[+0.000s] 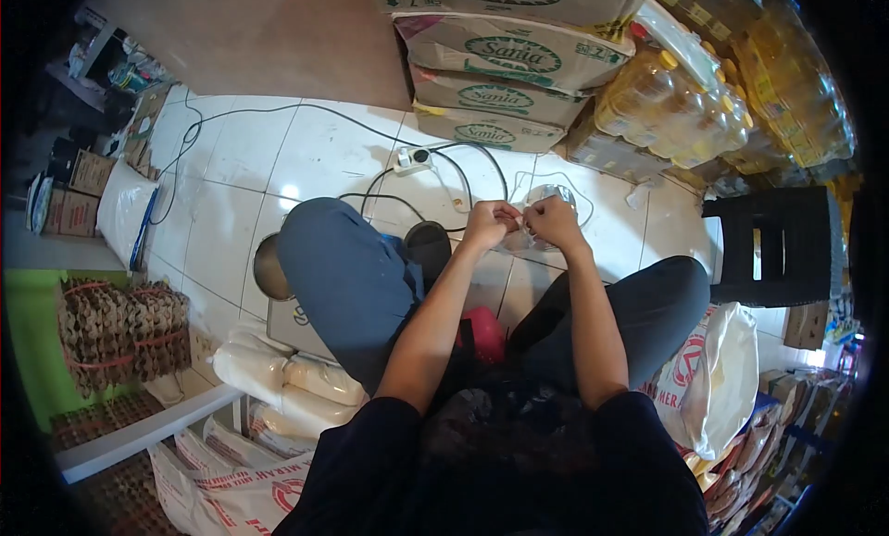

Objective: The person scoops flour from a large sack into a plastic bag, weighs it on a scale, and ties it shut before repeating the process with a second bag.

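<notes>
My left hand (494,223) and my right hand (553,223) are close together in front of my knees, fingers pinched. Between and below them hangs a clear plastic bag (528,242), its edge at the fingertips of both hands. What the bag contains is too small to make out. Just beyond my right hand, partly covered by it, a shiny rounded object (559,193) sits on the floor with a thin pale cord around it. A power strip (413,160) with a plug in it lies beyond my left hand.
Dark cables (370,129) run across the white tiles. Stacked cartons (514,55) and bottles of yellow oil (667,105) stand ahead. A black stool (773,247) is at the right, a metal pot (270,268) by my left knee. Filled plastic packs (287,377) and white sacks (708,379) flank me.
</notes>
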Available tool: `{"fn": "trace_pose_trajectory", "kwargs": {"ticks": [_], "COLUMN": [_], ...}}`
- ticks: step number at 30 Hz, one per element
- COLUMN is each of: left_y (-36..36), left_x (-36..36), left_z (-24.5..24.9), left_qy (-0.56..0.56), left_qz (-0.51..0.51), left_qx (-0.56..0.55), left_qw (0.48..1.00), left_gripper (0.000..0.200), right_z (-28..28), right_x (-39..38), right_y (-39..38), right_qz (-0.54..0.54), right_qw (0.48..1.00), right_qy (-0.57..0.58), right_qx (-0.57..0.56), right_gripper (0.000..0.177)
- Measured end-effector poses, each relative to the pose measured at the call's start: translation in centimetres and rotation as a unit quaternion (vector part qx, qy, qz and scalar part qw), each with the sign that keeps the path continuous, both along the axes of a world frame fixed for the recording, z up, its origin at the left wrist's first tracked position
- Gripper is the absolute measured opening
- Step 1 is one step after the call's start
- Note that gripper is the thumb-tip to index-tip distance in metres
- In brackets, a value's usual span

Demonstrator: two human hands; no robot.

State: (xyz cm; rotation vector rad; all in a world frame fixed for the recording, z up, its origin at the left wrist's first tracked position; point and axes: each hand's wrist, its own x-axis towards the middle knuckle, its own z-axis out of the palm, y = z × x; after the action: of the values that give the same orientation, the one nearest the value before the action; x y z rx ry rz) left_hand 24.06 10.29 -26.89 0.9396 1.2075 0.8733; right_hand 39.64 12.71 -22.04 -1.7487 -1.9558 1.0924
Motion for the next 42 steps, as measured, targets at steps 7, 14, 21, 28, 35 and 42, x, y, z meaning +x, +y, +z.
{"fn": "trace_pose_trajectory", "kwargs": {"ticks": [7, 14, 21, 28, 35, 42], "left_y": [0.0, -0.1, 0.0, 0.2, 0.2, 0.2], "left_x": [0.2, 0.1, 0.2, 1.1, 1.1, 0.5], "left_z": [-1.3, 0.8, 0.2, -1.7, -1.6, -1.1], "left_qy": [0.033, 0.104, 0.091, 0.021, -0.031, -0.133], "left_qz": [0.018, -0.013, -0.036, 0.013, 0.047, 0.076], "left_qx": [0.052, 0.077, 0.112, 0.018, -0.025, -0.091], "left_qw": [0.998, 0.991, 0.989, 1.0, 0.998, 0.984], "left_gripper": [0.009, 0.016, 0.011, 0.011, 0.011, 0.014], "right_z": [1.1, 1.4, 1.4, -0.8, -1.7, -1.4], "right_x": [0.2, 0.1, 0.3, 0.1, -1.4, -1.3], "right_y": [-0.4, -0.7, -0.9, -1.7, -3.1, -2.8], "right_qz": [-0.006, 0.074, 0.029, -0.083, -0.078, -0.043], "right_qw": [0.997, 0.987, 0.993, 0.989, 0.984, 0.981], "right_qy": [0.069, 0.033, 0.049, 0.072, 0.07, 0.071], "right_qx": [-0.014, 0.137, 0.099, 0.095, 0.144, 0.177], "right_gripper": [0.008, 0.009, 0.013, 0.015, 0.018, 0.02]}}
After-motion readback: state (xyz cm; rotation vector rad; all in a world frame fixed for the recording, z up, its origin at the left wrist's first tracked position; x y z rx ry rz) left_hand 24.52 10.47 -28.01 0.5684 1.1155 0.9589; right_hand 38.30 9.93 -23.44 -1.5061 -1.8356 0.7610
